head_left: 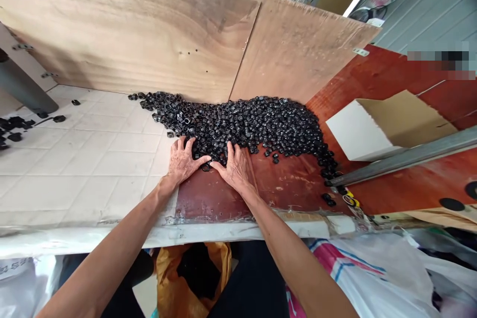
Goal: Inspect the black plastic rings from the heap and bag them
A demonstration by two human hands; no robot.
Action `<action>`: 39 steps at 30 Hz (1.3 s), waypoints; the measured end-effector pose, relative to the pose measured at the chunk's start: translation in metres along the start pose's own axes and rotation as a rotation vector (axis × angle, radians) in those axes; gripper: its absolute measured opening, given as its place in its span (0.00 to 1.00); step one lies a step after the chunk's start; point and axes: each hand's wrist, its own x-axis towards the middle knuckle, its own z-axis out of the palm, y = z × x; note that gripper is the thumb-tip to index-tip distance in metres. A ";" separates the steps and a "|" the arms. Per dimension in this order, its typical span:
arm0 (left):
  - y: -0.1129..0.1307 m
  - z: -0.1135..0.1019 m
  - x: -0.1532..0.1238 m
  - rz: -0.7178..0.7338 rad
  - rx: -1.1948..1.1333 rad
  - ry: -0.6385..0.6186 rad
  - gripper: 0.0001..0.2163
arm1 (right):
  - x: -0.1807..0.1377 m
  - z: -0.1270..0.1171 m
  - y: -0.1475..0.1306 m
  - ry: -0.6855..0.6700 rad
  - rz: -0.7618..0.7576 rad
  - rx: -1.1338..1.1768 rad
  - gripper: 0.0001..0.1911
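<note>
Black rings pile [242,121]; left hand [182,161], right hand [234,166] flat on edge.

Under my left hand [182,161] and right hand [235,168], black rings [246,121] are showing against a dark red board [290,184]. Left of my grip, white tiles [93,149] are gleaming; behind, tan plywood [149,30] is showing its grain.

The fingertips of the left hand [182,161] and right hand [234,166] hide in the pile of small black rings [246,121], each too tiny to see well; a blurred patch [441,62] covers the far corner
</note>
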 end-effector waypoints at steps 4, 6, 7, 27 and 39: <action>0.011 -0.002 -0.021 0.083 -0.038 0.013 0.31 | -0.005 -0.001 -0.006 -0.047 -0.082 0.070 0.43; 0.017 -0.003 -0.033 0.088 -0.050 0.019 0.28 | -0.012 -0.002 -0.011 -0.049 -0.108 0.102 0.39; 0.020 -0.004 -0.038 0.084 -0.051 0.019 0.27 | -0.017 -0.002 -0.014 -0.052 -0.118 0.112 0.37; 0.042 -0.065 -0.114 0.060 -0.098 0.022 0.12 | -0.054 -0.028 -0.024 0.103 -0.032 0.430 0.18; 0.064 -0.052 -0.108 -0.038 0.063 -0.358 0.13 | -0.075 -0.031 -0.021 -0.095 -0.263 0.223 0.14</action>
